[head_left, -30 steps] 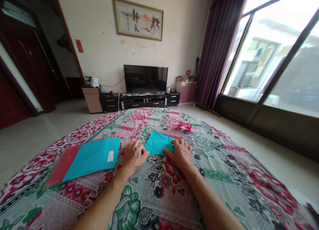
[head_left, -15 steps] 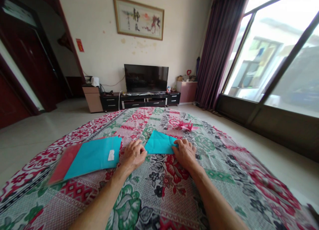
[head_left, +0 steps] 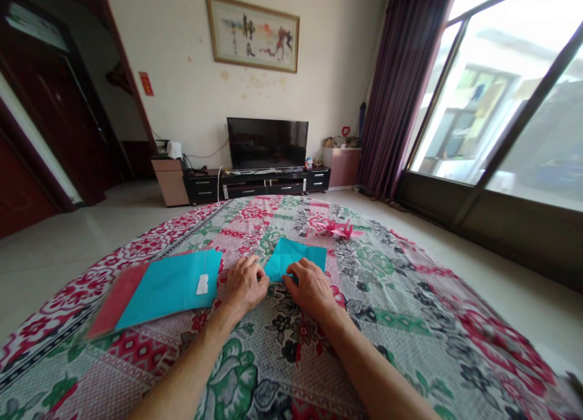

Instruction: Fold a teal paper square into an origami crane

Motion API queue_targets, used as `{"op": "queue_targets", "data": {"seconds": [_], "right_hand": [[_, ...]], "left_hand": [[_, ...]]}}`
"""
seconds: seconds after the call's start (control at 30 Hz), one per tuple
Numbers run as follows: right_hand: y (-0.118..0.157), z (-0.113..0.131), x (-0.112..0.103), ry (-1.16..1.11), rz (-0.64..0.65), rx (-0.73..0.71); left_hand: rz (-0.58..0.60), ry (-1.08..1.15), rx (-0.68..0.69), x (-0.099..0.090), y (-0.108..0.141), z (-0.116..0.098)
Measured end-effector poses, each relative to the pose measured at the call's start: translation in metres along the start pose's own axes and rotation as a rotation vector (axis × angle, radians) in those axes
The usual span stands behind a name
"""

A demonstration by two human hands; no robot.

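A folded sheet of blue paper (head_left: 291,254) lies on the patterned tablecloth (head_left: 291,371), in front of both hands. My left hand (head_left: 246,281) has its fingers curled together at the paper's lower left corner. My right hand (head_left: 310,286) rests with bent fingers on the paper's near edge, close to the middle. Its thumb and index finger are near each other there, and its fingers cover part of the sheet. Whether either hand pinches the paper is hard to tell.
Left of my left hand lies a clear packet of blue and red paper (head_left: 170,286) with a white label. Pink folded paper figures (head_left: 341,229) stand beyond the blue sheet, to the right. A television (head_left: 268,144) stands past the table.
My right hand has moved left along the near edge, from the paper's right corner toward its middle, uncovering that corner. My left hand has stayed in place.
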State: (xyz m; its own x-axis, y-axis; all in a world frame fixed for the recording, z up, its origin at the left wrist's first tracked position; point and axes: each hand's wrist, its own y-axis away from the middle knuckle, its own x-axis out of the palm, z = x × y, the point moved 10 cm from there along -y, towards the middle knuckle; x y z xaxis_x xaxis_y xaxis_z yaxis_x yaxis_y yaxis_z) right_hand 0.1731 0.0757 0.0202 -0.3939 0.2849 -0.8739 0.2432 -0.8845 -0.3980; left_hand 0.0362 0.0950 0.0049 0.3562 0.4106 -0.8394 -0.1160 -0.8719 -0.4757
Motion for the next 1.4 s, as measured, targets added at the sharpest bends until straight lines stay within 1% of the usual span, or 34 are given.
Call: {"op": "queue_targets", "data": {"seconds": [0.17, 0.27, 0.43, 0.53, 0.67, 0.73, 0.77, 0.8, 0.87, 0.93, 1.07, 1.17, 1.23, 1.37, 1.4], "right_hand": [[-0.001, -0.007, 0.004, 0.077, -0.019, 0.1], [-0.001, -0.007, 0.005, 0.088, -0.033, 0.121], [0.0, -0.011, 0.006, 0.097, -0.044, 0.167], [0.002, -0.017, 0.005, 0.091, -0.047, 0.198], [0.004, -0.024, 0.001, 0.092, -0.063, 0.214], [0.004, -0.025, 0.0, 0.097, -0.063, 0.211], [0.004, -0.025, -0.001, 0.102, -0.062, 0.211], [0.004, -0.024, -0.001, 0.106, -0.06, 0.21], [0.004, -0.024, -0.001, 0.111, -0.055, 0.21], [0.004, -0.023, -0.001, 0.109, -0.051, 0.21], [0.004, -0.023, -0.001, 0.1, -0.048, 0.208], [0.003, -0.023, -0.002, 0.1, -0.048, 0.209], [0.003, -0.023, -0.003, 0.101, -0.053, 0.209], [0.003, -0.022, -0.002, 0.104, -0.062, 0.218], [0.003, -0.022, -0.002, 0.104, -0.063, 0.219]], "left_hand": [[-0.023, -0.032, -0.037, -0.002, -0.001, -0.001], [-0.011, -0.012, -0.043, -0.002, -0.001, -0.003], [0.004, 0.02, -0.012, -0.001, -0.001, -0.004], [-0.011, 0.036, -0.001, -0.002, 0.0, -0.002], [-0.016, 0.061, -0.019, -0.007, 0.0, 0.004], [-0.008, 0.112, -0.069, -0.011, -0.002, 0.013], [0.001, 0.145, -0.121, -0.013, -0.003, 0.021], [-0.004, 0.175, -0.204, -0.016, -0.003, 0.031], [-0.023, 0.236, -0.327, -0.021, -0.002, 0.046], [-0.059, 0.279, -0.386, -0.025, -0.001, 0.051], [-0.104, 0.309, -0.309, -0.029, -0.003, 0.04], [-0.089, 0.307, -0.287, -0.026, -0.003, 0.036], [-0.083, 0.289, -0.247, -0.026, -0.004, 0.03], [-0.051, 0.207, -0.028, -0.017, -0.003, 0.001], [-0.061, 0.168, 0.0, -0.015, -0.002, -0.004]]}}
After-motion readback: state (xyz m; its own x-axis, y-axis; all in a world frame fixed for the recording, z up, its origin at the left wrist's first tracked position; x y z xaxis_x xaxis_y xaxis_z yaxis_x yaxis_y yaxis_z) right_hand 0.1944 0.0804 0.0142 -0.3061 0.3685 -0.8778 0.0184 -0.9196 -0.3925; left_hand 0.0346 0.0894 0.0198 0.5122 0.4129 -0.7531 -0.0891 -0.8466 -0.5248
